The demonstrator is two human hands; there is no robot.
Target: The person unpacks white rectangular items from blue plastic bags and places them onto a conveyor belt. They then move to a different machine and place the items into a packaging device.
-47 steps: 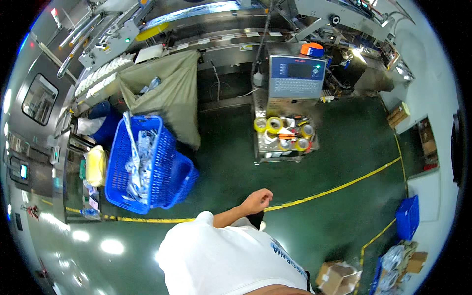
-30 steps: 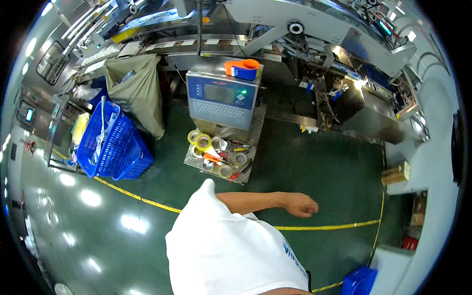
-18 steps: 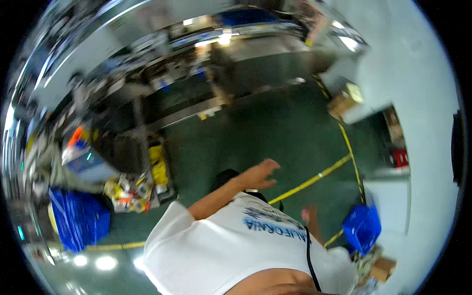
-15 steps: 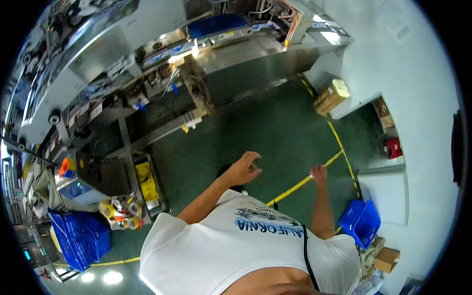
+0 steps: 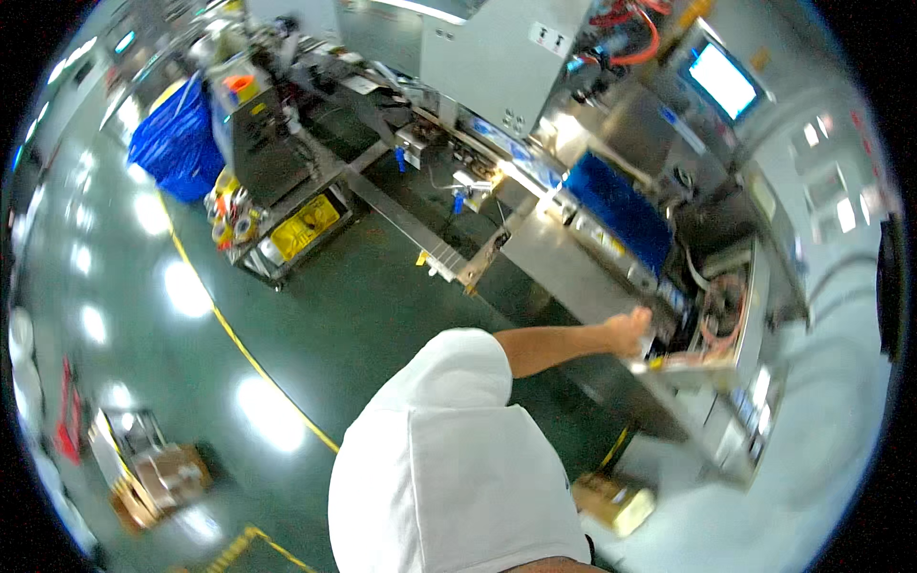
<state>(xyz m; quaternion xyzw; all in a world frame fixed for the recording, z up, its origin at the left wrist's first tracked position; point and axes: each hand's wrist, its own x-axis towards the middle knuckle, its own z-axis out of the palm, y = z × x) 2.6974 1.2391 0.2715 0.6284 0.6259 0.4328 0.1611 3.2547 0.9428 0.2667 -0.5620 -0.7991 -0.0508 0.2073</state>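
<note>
My left arm stretches out to the right from the white sleeve. At its end, my left hand (image 5: 628, 331) is at the near edge of the steel machine bench (image 5: 544, 263), beside an open housing with coiled pinkish tubes (image 5: 723, 310). Motion smears the fingers, so I cannot make out whether they grip anything. A small pale patch shows just under the fingertips, too blurred to name. Close beyond the hand, a dark blue panel (image 5: 621, 212) lies along the machine. My right hand is out of the picture.
A lit screen (image 5: 723, 81) stands at the far right. Left of the bench are a cart with a yellow tray (image 5: 304, 229), tape rolls (image 5: 239, 229) and a blue basket (image 5: 177, 143). A carton (image 5: 172, 476) lies lower left; a tall yellowish package (image 5: 611, 503) stands lower right.
The view has swung left, and the machine's right end is now nearer. My left hand has gone from above the floor to the bench edge. My right hand has left the picture.
</note>
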